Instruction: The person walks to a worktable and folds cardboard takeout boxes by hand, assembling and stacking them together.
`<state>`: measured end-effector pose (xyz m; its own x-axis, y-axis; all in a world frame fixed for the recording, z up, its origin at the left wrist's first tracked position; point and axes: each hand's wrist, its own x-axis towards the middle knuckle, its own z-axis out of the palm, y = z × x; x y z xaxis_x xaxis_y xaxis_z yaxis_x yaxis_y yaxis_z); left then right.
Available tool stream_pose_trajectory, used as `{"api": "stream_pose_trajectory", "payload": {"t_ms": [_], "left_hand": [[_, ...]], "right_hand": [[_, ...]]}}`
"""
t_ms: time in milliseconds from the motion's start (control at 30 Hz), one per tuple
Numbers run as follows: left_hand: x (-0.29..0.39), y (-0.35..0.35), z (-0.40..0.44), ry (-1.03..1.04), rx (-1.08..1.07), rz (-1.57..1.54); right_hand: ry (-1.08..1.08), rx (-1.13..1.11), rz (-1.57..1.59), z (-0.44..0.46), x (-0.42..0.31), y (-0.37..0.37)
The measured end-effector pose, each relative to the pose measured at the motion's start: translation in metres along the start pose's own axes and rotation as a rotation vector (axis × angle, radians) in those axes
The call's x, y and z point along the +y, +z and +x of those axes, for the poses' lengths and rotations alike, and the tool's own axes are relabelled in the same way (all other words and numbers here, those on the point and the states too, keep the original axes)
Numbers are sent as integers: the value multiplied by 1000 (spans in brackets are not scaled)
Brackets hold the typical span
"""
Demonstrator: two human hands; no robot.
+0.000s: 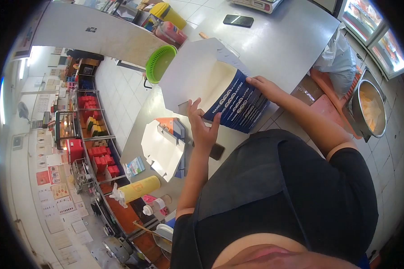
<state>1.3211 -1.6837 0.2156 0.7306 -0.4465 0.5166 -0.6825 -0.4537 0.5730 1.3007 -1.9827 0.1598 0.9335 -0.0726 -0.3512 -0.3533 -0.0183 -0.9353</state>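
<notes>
A blue and white cardboard food box (pixel 235 101) with printed lettering is held above the steel table, its white inside facing up and its white lid (pixel 188 67) standing open on the far side. My left hand (pixel 203 123) grips the near left corner, thumb on the printed wall and fingers at the rim. At the right end, my right hand (pixel 265 89) is closed on the box's edge. Left of my left forearm lie more cardboard box pieces (pixel 164 148), white with orange and blue parts. A dark phone (pixel 217 151) lies beside that forearm.
On the steel table (pixel 292 40) are another phone (pixel 238 20) and a scale (pixel 260 4). A green basket (pixel 160 63) and a fire extinguisher (pixel 170 32) stand beyond the box. A yellow roll (pixel 139 188) lies at left, a metal bowl (pixel 368 107) at right.
</notes>
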Motion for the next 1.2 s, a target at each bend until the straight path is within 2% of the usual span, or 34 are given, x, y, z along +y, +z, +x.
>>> {"api": "stream_pose_trajectory", "payload": {"t_ms": [300, 433, 533, 633, 733, 833, 933, 1100, 1167, 1200], "left_hand": [[9, -3, 0, 15, -29, 65], [12, -3, 3, 69, -13, 64], [12, -2, -2, 123, -17, 66], [5, -5, -11, 165, -37, 49], [7, -10, -22, 207, -94, 65], [11, -16, -38, 170, -22, 144], [-15, -25, -73, 5, 153, 179], [-121, -73, -152, -377, 99, 527], [-142, -99, -175, -783, -130, 674], [-166, -109, -193, -882, -303, 736]], "right_hand": [[-16, -19, 28, -6, -18, 0], [-95, 5, 60, 1, -20, 3], [-59, 0, 92, -6, -29, 3], [-156, 38, 261, -14, -21, 6], [-193, 79, 282, -4, 12, -1], [-138, 53, 350, -4, 25, -13], [-70, 141, 355, -14, 27, -22], [-99, 245, 364, -17, 43, -47], [-103, 263, 344, -16, 50, -55], [-95, 269, 326, -15, 50, -58]]}}
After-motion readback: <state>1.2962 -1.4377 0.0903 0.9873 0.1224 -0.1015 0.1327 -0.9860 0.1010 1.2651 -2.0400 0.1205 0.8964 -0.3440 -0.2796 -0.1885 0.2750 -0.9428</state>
